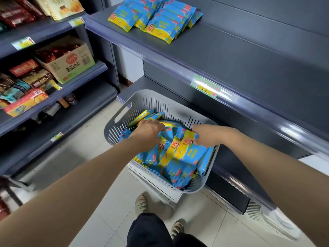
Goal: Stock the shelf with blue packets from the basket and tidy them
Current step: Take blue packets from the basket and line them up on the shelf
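A grey slotted basket point(124, 111) sits low in front of the dark shelf unit, full of blue and yellow packets point(179, 166). Both my hands are down inside it. My left hand point(148, 132) curls its fingers round the top edges of upright packets on the left side. My right hand point(203, 135) grips the top of the same bunch from the right, its fingertips hidden behind the packets. On the grey shelf point(240, 56) above, several blue packets point(156, 16) lie in overlapping rows at the far left.
A price label point(205, 86) is fixed to the shelf's front rail. To the left, other shelves hold snack boxes and a cardboard carton point(71, 65). My feet point(141, 205) stand on the pale tiled floor below the basket.
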Demonstrator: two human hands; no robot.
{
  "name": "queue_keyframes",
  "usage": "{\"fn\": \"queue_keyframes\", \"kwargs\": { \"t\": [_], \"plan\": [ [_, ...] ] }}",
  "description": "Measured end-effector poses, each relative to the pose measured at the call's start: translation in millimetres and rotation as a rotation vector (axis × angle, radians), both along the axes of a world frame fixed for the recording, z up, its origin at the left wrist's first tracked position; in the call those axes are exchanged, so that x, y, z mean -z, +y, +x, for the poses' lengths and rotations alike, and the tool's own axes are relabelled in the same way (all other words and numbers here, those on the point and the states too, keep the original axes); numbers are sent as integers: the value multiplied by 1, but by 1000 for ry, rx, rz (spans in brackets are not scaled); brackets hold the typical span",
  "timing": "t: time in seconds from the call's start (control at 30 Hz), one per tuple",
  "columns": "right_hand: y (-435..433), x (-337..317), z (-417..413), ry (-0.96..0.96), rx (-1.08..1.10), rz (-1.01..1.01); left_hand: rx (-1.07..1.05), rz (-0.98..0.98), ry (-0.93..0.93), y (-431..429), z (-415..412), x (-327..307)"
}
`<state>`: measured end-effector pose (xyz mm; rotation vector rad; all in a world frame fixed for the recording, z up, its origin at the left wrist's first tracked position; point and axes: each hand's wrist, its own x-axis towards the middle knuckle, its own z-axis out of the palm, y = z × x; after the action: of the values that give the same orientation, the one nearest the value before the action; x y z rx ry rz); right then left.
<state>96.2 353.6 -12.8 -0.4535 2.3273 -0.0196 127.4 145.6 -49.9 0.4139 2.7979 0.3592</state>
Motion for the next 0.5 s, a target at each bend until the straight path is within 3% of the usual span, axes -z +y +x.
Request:
{"fn": "queue_keyframes", "kwargs": {
  "t": [0.13,0.5],
  "plan": [
    [15,-16,-1,61,153,-122,8,3,-5,16,-1,1],
    [36,-50,-8,534,340,-214,91,-61,-66,64,-13,18]
  ]
}}
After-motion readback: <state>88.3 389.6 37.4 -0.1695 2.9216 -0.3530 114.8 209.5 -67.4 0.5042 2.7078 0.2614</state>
